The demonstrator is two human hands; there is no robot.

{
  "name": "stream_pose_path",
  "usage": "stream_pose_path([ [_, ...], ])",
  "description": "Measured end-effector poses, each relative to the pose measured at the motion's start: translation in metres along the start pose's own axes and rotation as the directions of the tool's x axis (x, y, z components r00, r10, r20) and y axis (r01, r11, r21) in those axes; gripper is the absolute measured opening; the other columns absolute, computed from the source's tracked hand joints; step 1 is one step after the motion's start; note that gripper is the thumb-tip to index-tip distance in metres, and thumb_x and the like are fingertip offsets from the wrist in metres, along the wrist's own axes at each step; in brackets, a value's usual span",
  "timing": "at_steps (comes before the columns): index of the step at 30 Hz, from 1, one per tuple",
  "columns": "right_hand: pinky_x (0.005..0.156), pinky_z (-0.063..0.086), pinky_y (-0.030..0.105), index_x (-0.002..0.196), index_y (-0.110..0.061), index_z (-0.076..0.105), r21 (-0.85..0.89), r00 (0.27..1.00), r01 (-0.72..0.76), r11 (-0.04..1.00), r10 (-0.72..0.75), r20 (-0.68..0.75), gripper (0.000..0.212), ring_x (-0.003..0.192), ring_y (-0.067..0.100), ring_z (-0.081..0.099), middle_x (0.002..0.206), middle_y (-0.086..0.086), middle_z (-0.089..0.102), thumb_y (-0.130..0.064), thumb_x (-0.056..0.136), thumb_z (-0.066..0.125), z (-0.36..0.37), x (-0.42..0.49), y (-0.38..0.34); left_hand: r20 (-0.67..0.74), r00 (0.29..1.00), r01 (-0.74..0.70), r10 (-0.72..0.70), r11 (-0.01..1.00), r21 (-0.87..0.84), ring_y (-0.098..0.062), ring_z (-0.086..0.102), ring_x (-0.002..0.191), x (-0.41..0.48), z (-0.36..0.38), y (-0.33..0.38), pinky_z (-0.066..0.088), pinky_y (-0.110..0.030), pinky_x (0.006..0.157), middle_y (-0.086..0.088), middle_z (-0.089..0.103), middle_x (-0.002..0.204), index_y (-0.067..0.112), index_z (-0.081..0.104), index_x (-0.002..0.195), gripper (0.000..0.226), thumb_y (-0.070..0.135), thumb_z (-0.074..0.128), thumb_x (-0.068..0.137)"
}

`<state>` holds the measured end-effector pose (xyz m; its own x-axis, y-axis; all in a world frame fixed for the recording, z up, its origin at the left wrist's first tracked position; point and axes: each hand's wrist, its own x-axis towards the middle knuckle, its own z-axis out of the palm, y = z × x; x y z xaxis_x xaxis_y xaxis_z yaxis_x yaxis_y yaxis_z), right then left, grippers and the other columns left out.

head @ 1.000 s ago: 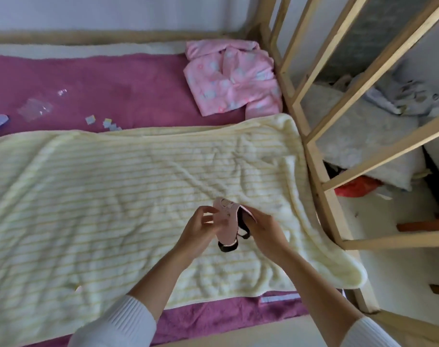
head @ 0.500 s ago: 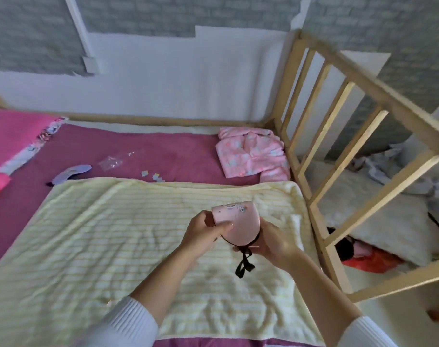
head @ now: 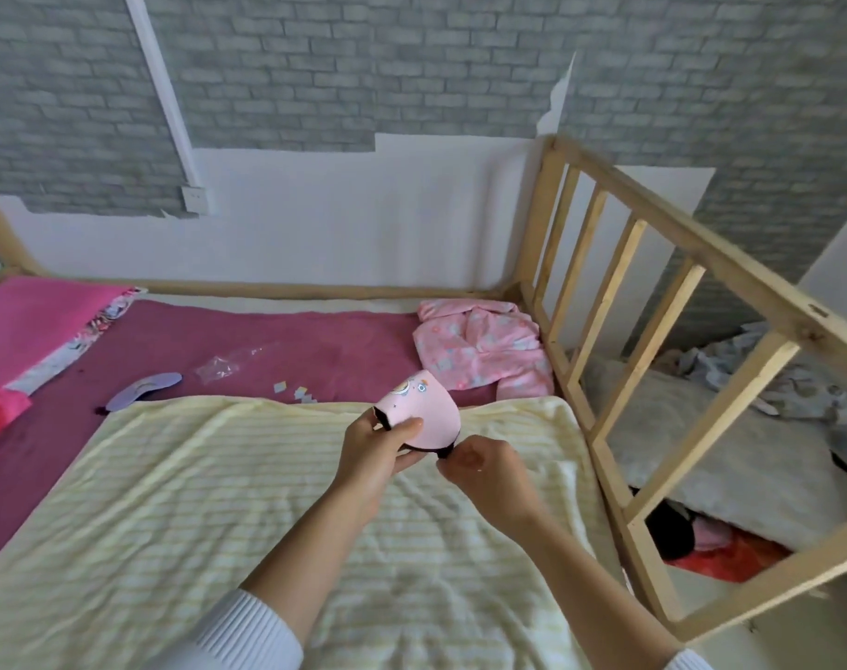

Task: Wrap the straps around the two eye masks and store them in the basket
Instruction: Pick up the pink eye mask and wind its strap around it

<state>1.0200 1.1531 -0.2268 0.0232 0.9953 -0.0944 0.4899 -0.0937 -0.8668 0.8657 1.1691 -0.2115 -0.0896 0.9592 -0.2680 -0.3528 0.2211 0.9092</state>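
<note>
A pink eye mask (head: 423, 408), folded over, is held above the yellow striped blanket (head: 194, 500). My left hand (head: 380, 452) pinches its lower left edge. My right hand (head: 479, 469) grips the black strap (head: 433, 449) where it runs under the mask's bottom edge. A second, lilac eye mask (head: 143, 390) lies flat on the maroon sheet at the far left, apart from both hands. No basket is in view.
A pink pyjama top (head: 479, 353) lies at the bed's far right corner. A clear plastic wrapper (head: 218, 367) and small paper scraps (head: 293, 390) sit on the maroon sheet. A wooden rail (head: 653, 331) bounds the bed's right side. A pink pillow (head: 34, 321) lies far left.
The view has tilted up to show the wall. The dangling black strap has been drawn up tight under the pink mask, with my right hand now pinching its end.
</note>
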Motion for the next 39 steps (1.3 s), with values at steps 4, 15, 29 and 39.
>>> stream_pose_path([
  [4, 0.06, 0.046, 0.026, 0.079, -0.015, 0.062, -0.077, 0.982, 0.068, 0.995, -0.081, -0.17, 0.025, 0.068, 0.013, 0.061, 0.073, -0.006, 0.066, -0.036, 0.073, 0.074, -0.002, -0.005, -0.001, 0.054, 0.999, 0.004, -0.003, 1.0, -0.024, -0.022, 0.069, 0.093, -0.002, 0.004, 0.003, 0.059, -0.025, 0.062, -0.012, 0.07, 0.111, 0.014, 0.066, 0.102, 0.026, 0.001, 0.067, 0.08],
  [15, 0.074, 0.051, 0.029, 0.063, -0.009, 0.066, 0.793, 0.983, -0.167, 0.586, 0.039, 0.178, 0.018, 0.077, 0.019, 0.064, 0.072, 0.007, 0.065, -0.002, 0.079, 0.064, -0.035, -0.007, -0.007, -0.037, 0.999, -0.039, 0.036, 0.995, -0.094, -0.029, 0.061, 0.116, 0.001, -0.017, 0.02, 0.059, -0.025, 0.062, -0.014, 0.064, 0.124, 0.017, 0.064, 0.099, 0.024, 0.001, 0.065, 0.082],
  [29, 0.076, 0.048, 0.038, 0.106, -0.018, 0.068, -0.151, 0.953, 0.166, 0.975, -0.198, -0.228, 0.051, 0.087, 0.035, 0.065, 0.101, 0.009, 0.074, 0.01, 0.08, 0.034, -0.029, 0.006, -0.035, 0.137, 0.986, -0.056, 0.097, 0.959, -0.279, -0.025, 0.064, 0.113, -0.002, -0.029, 0.006, 0.06, -0.033, 0.075, -0.009, 0.067, 0.123, 0.017, 0.067, 0.111, 0.036, -0.002, 0.066, 0.081],
  [39, 0.068, 0.05, 0.025, 0.07, -0.013, 0.078, 0.312, 0.861, -0.076, 0.947, -0.095, 0.5, 0.037, 0.064, 0.018, 0.072, 0.066, 0.006, 0.076, -0.05, 0.068, 0.078, -0.03, -0.015, -0.039, 0.046, 0.995, -0.069, 0.088, 0.945, -0.321, -0.026, 0.064, 0.107, 0.001, -0.041, 0.009, 0.06, -0.027, 0.067, -0.009, 0.068, 0.116, 0.015, 0.065, 0.111, 0.035, -0.004, 0.064, 0.081],
])
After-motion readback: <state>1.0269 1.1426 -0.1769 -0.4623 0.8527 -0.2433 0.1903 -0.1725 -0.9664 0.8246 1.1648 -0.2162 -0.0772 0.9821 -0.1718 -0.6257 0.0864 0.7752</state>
